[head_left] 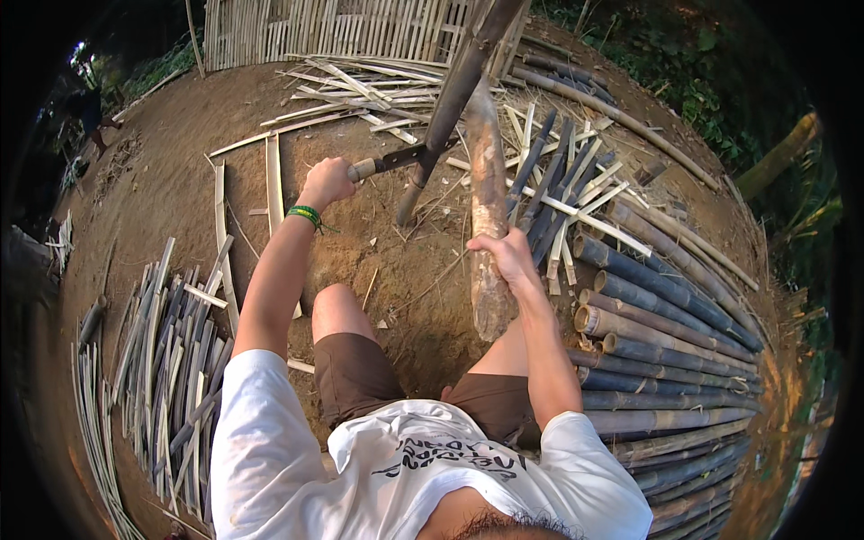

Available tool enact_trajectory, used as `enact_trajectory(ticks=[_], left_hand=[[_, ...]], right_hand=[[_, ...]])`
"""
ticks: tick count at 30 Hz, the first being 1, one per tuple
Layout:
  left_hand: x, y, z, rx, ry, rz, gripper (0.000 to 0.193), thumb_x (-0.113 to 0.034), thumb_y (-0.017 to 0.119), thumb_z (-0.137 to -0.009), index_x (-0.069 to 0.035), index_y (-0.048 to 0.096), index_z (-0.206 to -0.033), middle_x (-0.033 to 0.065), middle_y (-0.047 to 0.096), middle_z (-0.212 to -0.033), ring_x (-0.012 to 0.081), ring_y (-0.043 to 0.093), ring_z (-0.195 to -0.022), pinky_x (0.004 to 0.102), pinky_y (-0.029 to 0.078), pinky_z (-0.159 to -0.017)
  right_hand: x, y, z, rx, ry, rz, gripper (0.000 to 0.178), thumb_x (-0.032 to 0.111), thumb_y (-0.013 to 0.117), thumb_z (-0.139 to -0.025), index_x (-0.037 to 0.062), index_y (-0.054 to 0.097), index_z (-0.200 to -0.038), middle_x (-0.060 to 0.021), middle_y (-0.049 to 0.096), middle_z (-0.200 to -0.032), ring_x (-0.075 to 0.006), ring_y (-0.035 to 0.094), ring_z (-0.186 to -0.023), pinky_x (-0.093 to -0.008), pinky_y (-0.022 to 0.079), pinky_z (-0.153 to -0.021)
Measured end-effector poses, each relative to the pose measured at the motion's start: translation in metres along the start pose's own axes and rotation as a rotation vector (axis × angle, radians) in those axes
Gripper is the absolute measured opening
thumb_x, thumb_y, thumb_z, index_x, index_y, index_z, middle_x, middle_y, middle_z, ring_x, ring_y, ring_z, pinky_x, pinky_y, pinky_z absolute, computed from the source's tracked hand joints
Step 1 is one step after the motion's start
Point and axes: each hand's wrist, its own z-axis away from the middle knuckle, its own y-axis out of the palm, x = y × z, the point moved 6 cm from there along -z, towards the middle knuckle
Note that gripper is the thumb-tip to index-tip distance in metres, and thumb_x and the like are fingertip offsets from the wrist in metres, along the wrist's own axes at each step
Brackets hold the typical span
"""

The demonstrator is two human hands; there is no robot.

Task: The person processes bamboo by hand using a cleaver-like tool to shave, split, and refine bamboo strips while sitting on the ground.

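Observation:
My left hand [329, 181] is closed round the pale handle of a machete [396, 160]. Its dark blade reaches a dark bamboo pole [447, 106] that leans upright in front of me. How deep the blade sits in the pole, I cannot tell. A thick wooden club [488, 193], pale brown and worn, is gripped near its lower end by my right hand [509, 258]. The club points up and away, just right of the pole, its upper end slightly blurred. The pole's foot rests on the dirt between my hands, a little ahead of my knees.
Whole bamboo poles [666, 396] lie stacked at my right. Split bamboo strips form a pile [171, 378] at my left and another [360, 94] ahead. Shorter dark bamboo pieces [551, 184] lie past my right hand. A slatted bamboo panel [333, 29] stands at the back.

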Motion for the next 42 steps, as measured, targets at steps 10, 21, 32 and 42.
enact_trajectory(ticks=[10, 21, 32, 42], left_hand=[[0.023, 0.006, -0.001, 0.059, -0.042, -0.017, 0.027, -0.019, 0.070, -0.075, -0.009, 0.076, -0.100, 0.0205, 0.073, -0.098, 0.0389, 0.071, -0.094, 0.0475, 0.058, -0.086], [-0.003, 0.044, -0.026, 0.107, -0.125, -0.015, 0.027, -0.021, 0.070, -0.080, -0.010, 0.076, -0.103, 0.0189, 0.074, -0.103, 0.0367, 0.072, -0.098, 0.0452, 0.059, -0.086], [0.046, 0.067, 0.001, 0.030, -0.103, 0.025, 0.029, -0.020, 0.069, -0.076, -0.006, 0.075, -0.101, 0.0224, 0.073, -0.097, 0.0397, 0.072, -0.094, 0.0474, 0.058, -0.084], [0.019, 0.064, -0.014, 0.190, -0.171, -0.136, 0.028, -0.022, 0.069, -0.084, -0.006, 0.075, -0.107, 0.0182, 0.074, -0.109, 0.0333, 0.072, -0.103, 0.0431, 0.059, -0.087]], right_hand=[[0.145, -0.054, 0.006, -0.507, -0.779, -0.191, 0.047, 0.013, 0.080, -0.073, -0.0022, 0.055, -0.110, -0.0124, 0.065, -0.098, -0.0206, 0.064, -0.080, -0.0342, 0.053, -0.078], [-0.091, 0.035, -0.053, 0.005, 0.246, -0.071, 0.037, 0.024, 0.079, -0.066, -0.0011, 0.066, -0.089, -0.0112, 0.065, -0.078, -0.0244, 0.064, -0.071, -0.0405, 0.054, -0.071], [0.139, -0.065, -0.033, -0.416, -0.769, -0.245, 0.047, 0.010, 0.080, -0.072, -0.0014, 0.057, -0.111, -0.0105, 0.066, -0.094, -0.0203, 0.066, -0.080, -0.0340, 0.054, -0.078], [-0.142, 0.063, -0.055, 0.108, 0.370, 0.127, 0.057, 0.035, 0.080, -0.061, -0.0069, 0.066, -0.098, -0.0151, 0.066, -0.088, -0.0283, 0.063, -0.079, -0.0394, 0.049, -0.075]])
